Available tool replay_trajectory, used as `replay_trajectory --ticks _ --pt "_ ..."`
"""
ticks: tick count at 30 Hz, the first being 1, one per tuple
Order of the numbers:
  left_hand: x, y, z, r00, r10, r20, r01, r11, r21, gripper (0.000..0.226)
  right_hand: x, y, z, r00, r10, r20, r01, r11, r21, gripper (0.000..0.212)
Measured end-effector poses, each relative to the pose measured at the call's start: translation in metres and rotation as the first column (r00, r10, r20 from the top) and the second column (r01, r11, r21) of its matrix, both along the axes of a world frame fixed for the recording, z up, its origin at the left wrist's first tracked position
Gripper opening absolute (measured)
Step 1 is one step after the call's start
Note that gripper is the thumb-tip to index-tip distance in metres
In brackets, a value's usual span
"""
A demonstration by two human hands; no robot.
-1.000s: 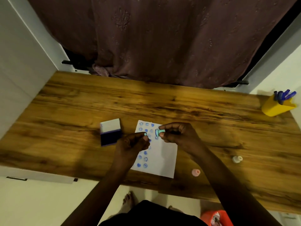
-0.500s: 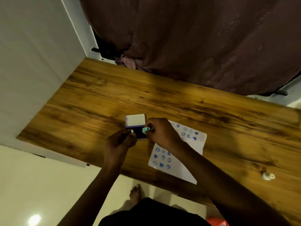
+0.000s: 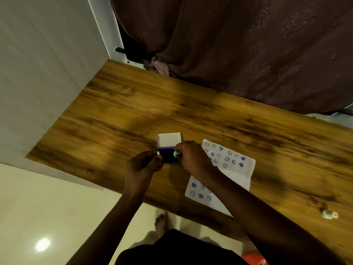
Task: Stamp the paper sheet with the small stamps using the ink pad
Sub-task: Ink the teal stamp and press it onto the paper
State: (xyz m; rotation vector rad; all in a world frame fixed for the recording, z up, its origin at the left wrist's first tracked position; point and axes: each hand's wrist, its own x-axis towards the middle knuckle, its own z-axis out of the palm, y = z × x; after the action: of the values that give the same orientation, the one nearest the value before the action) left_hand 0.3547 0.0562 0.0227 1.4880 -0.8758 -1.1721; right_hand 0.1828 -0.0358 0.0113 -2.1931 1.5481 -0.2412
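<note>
Fingers of the right hand [image 3: 193, 159] pinch a small teal round stamp [image 3: 176, 153] over the open purple ink pad [image 3: 169, 157] on the brown wooden table [image 3: 210, 115]. Left of the pad, the left hand [image 3: 141, 167] grips a small teal piece [image 3: 158, 153]. Right of the pad lies the white paper sheet [image 3: 235, 169] with blue prints, partly under the right forearm. Farther right sits a small white stamp [image 3: 329, 214], with bare wood beyond the pad.

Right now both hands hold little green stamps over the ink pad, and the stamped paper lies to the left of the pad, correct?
Not quite: the head view shows the paper to the right of the ink pad. The rest holds.
</note>
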Motion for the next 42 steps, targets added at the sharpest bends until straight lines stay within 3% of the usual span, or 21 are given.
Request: replay_trajectory --ticks 8,12,17,20,23,28,33,42 --pt "-0.007 -0.005 0.000 1.000 -0.022 -0.003 0.022 1.000 -0.011 0.023 0.003 -0.002 -0.001 1.000 -0.028 -0.012 0.028 1.000 -0.002 0.033" --pt "-0.012 -0.005 0.003 1.000 -0.025 -0.017 0.025 1.000 -0.002 0.023 -0.001 -0.007 0.001 0.999 -0.035 0.007 0.035 0.999 0.014 0.027" --pt "-0.020 -0.005 0.006 0.998 -0.057 -0.039 0.057 0.998 -0.004 0.021 -0.022 -0.009 0.015 0.933 -0.177 0.314 0.145 0.982 0.121 0.026" --pt "-0.027 -0.005 0.005 0.995 -0.083 -0.061 0.083 0.997 0.001 0.029 -0.052 -0.002 0.024 0.876 -0.262 0.406 0.220 0.964 0.147 0.029" --pt "-0.038 -0.007 0.006 0.991 -0.098 -0.095 0.100 0.995 0.008 0.032 -0.096 0.011 0.028 0.868 -0.325 0.375 0.310 0.945 0.103 0.031" --pt "-0.056 -0.011 0.007 0.977 -0.134 -0.166 0.135 0.991 -0.009 0.021 -0.151 0.044 0.019 0.873 -0.448 0.195 0.451 0.892 0.028 0.033" --pt "-0.066 -0.012 0.005 0.972 -0.183 -0.145 0.182 0.983 -0.021 0.022 -0.166 0.063 0.006 0.873 -0.486 0.049 0.487 0.873 -0.012 0.022" --pt "-0.069 -0.013 0.000 0.974 -0.183 -0.135 0.188 0.982 0.024 0.017 -0.163 0.067 -0.003 0.863 -0.502 0.048 0.502 0.865 0.018 0.024"
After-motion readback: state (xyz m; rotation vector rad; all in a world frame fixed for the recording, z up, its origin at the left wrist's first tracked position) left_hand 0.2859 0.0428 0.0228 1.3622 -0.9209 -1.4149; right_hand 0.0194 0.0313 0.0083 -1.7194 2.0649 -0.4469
